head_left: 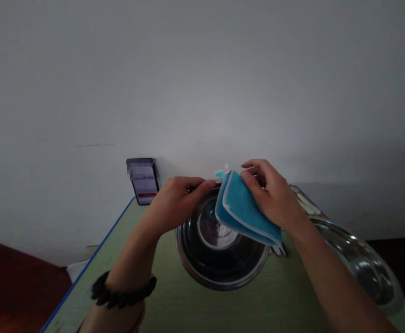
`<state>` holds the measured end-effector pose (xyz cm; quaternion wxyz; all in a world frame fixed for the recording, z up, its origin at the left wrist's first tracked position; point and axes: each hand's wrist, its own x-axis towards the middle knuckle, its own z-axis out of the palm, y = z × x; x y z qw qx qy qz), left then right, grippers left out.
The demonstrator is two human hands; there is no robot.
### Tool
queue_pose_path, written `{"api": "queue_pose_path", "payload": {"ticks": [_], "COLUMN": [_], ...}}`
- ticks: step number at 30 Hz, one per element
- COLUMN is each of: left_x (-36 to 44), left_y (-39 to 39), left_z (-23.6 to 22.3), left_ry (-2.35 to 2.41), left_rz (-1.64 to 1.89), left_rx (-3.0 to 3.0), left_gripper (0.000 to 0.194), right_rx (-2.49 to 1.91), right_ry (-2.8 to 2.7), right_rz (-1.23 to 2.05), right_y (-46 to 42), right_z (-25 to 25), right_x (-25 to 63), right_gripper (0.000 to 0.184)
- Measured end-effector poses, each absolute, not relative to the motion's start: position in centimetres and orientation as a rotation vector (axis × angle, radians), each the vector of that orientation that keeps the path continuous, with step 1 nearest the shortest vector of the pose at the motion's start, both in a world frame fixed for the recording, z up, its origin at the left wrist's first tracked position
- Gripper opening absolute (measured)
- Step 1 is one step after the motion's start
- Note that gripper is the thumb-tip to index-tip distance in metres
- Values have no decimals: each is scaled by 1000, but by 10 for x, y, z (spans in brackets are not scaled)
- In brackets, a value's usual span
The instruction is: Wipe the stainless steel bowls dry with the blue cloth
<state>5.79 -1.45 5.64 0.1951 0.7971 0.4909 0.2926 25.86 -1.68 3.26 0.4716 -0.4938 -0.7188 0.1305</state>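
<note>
A steel bowl [219,259] stands tilted on the green table [167,305], its inside facing me. My left hand [174,203] grips the bowl's far left rim, fingers curled over it. My right hand [271,194] pinches a folded blue cloth [244,212] with a white edge, held over the bowl's upper right part. A dark bead bracelet [122,291] circles my left wrist.
A phone [144,181] leans upright against the white wall at the table's far left. A second steel bowl [362,263] sits at the right, partly behind my right forearm. Something pale lies on a tray [308,203] at the far right. The table's blue edge [84,273] runs along the left.
</note>
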Motion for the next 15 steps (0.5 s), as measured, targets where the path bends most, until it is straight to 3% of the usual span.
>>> {"api": "queue_pose_path", "payload": {"ticks": [3, 6, 10, 15], "left_x": [58, 57, 58, 57], "left_y": [-14, -14, -13, -12], "left_z": [57, 57, 55, 53], "left_ry": [1398, 1424, 1398, 1390], "left_rz": [855, 834, 815, 788], "left_rx": [2220, 2207, 2224, 2217], "left_gripper": [41, 41, 44, 45], "right_rx": [-1198, -1246, -1236, -1251], "right_ry": [-2021, -2130, -2143, -1970], "right_rz": [481, 428, 298, 345], "right_y": [-22, -22, -18, -15], "right_z": [34, 35, 37, 35], "right_x": [261, 265, 268, 270], "right_gripper": [36, 50, 24, 26]}}
